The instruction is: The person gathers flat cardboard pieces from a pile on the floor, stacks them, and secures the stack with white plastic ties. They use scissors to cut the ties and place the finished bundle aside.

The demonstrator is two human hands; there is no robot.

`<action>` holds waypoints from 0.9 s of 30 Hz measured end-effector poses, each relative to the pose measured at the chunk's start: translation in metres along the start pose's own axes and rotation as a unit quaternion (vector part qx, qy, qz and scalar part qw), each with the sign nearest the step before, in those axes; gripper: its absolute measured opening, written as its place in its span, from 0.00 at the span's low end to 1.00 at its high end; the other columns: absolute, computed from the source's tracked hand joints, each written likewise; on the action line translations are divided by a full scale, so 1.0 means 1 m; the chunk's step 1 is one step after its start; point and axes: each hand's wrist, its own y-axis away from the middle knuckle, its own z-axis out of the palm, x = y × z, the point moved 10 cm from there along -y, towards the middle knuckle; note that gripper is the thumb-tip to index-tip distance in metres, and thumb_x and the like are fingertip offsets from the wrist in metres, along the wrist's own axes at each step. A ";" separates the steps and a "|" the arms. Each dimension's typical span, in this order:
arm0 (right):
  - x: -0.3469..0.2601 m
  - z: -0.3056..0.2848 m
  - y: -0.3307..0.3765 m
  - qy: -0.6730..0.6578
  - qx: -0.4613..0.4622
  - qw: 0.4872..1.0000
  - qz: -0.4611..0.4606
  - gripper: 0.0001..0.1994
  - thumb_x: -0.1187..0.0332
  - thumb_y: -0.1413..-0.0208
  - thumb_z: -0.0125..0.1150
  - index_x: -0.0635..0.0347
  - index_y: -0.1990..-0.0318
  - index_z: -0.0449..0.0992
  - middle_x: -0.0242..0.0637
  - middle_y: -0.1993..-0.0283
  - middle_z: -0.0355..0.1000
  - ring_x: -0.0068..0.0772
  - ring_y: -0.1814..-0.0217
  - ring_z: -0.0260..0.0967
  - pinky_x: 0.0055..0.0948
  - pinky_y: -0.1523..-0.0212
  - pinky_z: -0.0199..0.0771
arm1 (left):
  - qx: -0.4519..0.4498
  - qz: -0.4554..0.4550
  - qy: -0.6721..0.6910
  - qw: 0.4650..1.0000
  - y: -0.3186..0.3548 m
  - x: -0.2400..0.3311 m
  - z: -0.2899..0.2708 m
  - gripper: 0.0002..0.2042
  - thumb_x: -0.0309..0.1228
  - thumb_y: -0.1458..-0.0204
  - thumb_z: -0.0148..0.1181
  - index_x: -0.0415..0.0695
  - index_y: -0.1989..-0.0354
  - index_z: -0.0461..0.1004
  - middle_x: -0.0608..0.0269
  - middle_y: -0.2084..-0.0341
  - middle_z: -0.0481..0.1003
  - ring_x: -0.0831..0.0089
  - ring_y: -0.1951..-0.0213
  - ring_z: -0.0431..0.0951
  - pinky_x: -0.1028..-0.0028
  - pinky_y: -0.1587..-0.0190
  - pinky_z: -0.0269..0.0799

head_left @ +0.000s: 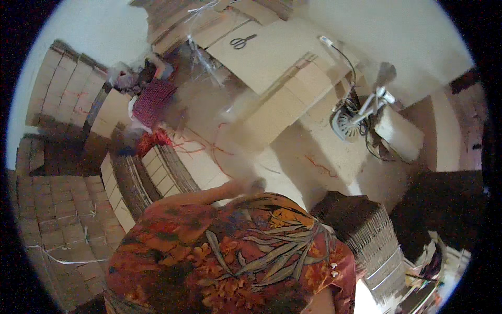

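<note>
My left forearm [196,197] reaches across in front of my floral top. At its end my left hand [241,186] is smeared by motion, so its fingers cannot be made out. A small dark patch [258,184] shows at the fingertips; I cannot tell what it is. Below the hand lies a pale work surface [280,180]. Loose red string [217,149] trails over that surface, beyond the hand and to its left. Only part of my right upper arm [323,302] shows at the lower edge, and my right hand is out of sight.
A long row of flat cardboard pieces [285,102] crosses beyond my hand. Scissors [243,42] rest on cardboard at the far side. A fan [348,125] with a cable stands at right. Cardboard stacks [361,230] flank me, and tied bundles [68,209] rise at left.
</note>
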 end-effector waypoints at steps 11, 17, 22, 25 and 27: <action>-0.254 -0.053 0.011 -0.146 -0.115 0.969 -0.163 0.24 0.54 0.47 0.46 0.55 0.46 0.60 0.51 0.44 0.56 0.46 0.42 0.53 0.43 0.47 0.58 | 0.178 -0.299 0.168 0.922 0.100 -0.244 0.015 0.22 0.46 0.50 0.45 0.35 0.72 0.73 0.47 0.76 0.73 0.57 0.68 0.74 0.63 0.62 0.68; -0.348 -0.064 0.008 -0.169 -0.161 0.948 -0.215 0.24 0.53 0.47 0.46 0.56 0.45 0.60 0.50 0.44 0.57 0.45 0.41 0.53 0.43 0.47 0.58 | 0.164 -0.303 0.284 0.895 0.155 -0.238 0.097 0.20 0.44 0.50 0.46 0.36 0.69 0.73 0.49 0.75 0.73 0.60 0.70 0.74 0.64 0.65 0.68; -0.430 -0.070 0.017 -0.162 -0.189 0.936 -0.250 0.24 0.53 0.47 0.46 0.56 0.45 0.59 0.50 0.44 0.57 0.44 0.41 0.53 0.42 0.47 0.57 | 0.157 -0.351 0.354 0.853 0.191 -0.253 0.126 0.18 0.41 0.50 0.48 0.35 0.67 0.72 0.50 0.75 0.73 0.62 0.71 0.74 0.65 0.66 0.69; -0.484 -0.081 0.032 -0.167 -0.207 0.930 -0.253 0.25 0.53 0.47 0.46 0.57 0.45 0.59 0.49 0.44 0.57 0.44 0.41 0.53 0.42 0.46 0.57 | 0.173 -0.364 0.363 0.840 0.201 -0.288 0.107 0.17 0.40 0.50 0.48 0.35 0.66 0.72 0.51 0.75 0.73 0.63 0.72 0.74 0.66 0.67 0.69; -0.515 -0.095 0.045 -0.164 -0.209 0.931 -0.249 0.25 0.53 0.47 0.46 0.57 0.45 0.59 0.49 0.44 0.57 0.43 0.41 0.53 0.42 0.46 0.57 | 0.183 -0.360 0.373 0.836 0.204 -0.314 0.083 0.17 0.39 0.50 0.49 0.35 0.65 0.72 0.51 0.75 0.73 0.64 0.72 0.74 0.66 0.68 0.69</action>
